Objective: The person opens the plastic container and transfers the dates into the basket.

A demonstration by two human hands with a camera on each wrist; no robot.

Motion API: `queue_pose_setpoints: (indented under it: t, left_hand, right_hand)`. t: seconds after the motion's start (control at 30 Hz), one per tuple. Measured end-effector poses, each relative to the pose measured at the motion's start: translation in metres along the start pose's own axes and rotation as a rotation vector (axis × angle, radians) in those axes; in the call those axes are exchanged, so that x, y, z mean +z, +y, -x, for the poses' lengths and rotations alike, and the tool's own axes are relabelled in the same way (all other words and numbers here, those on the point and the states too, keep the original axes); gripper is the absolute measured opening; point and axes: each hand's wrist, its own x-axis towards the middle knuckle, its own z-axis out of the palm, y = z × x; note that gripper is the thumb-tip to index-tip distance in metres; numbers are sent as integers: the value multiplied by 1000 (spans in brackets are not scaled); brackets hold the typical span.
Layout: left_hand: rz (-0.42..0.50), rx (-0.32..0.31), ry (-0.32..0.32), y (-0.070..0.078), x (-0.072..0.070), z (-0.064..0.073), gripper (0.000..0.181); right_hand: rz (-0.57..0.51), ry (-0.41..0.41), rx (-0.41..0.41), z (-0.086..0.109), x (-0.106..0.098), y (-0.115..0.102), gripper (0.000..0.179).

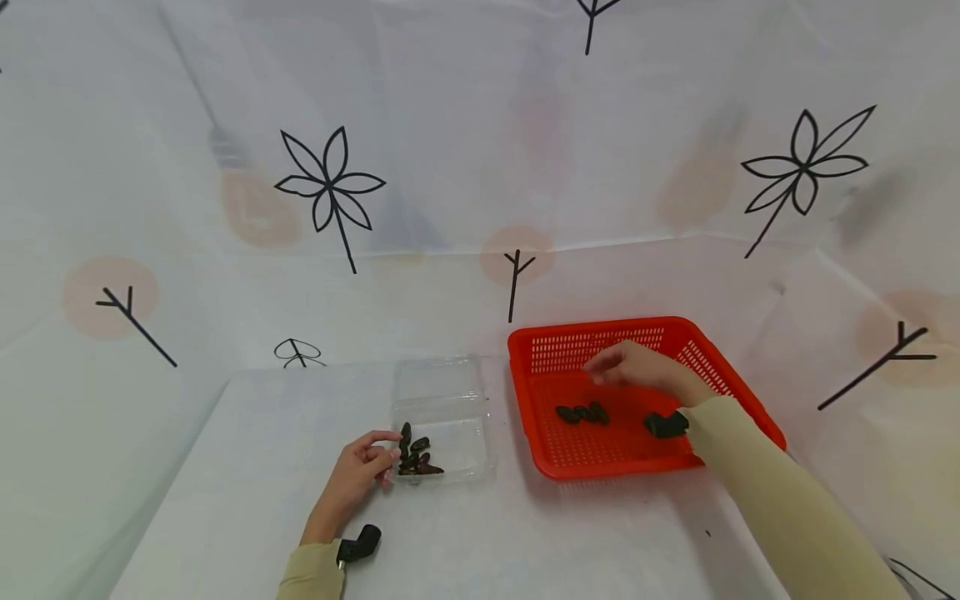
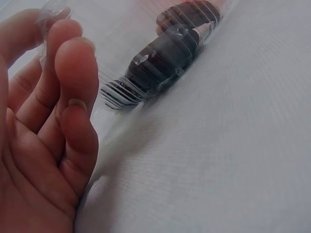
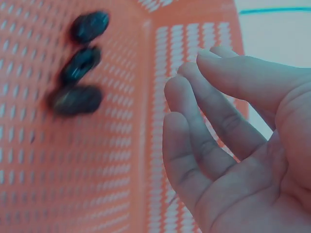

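Note:
At the left edge of a clear plastic box (image 1: 453,446), my left hand (image 1: 360,471) pinches its wall between thumb and fingertips. Several dark, glossy oval pieces that look like dates (image 1: 420,444) lie in the left part of that box, and two or more show through its ribbed wall (image 2: 163,56) in the left wrist view. My right hand (image 1: 637,367) hovers over the red plastic basket (image 1: 536,442), fingers loosely bent and holding nothing. Three more dates (image 1: 582,413) lie in a row on the basket floor, to the left of the right hand's fingers (image 3: 177,131) in the right wrist view.
The box's clear lid (image 1: 438,380) lies folded back behind it. A white cloth covers the table (image 1: 247,483), and a patterned sheet (image 1: 442,167) hangs behind. The basket has raised, slotted walls. A tiny dark bit (image 1: 707,533) lies on the cloth in front of the basket.

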Motion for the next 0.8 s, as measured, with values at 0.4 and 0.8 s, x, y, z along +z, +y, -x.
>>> queue_pose_setpoints:
  t: [0.4,0.8]
  left_hand:
    - [15,0,-9,-2,0,-3,34]
    - [36,-33,-5,-1,0,-1,35]
  right_hand:
    - [32,-40,-135,-16,25,-67,31]
    - [21,-84,-196,-36,54,-104,30]
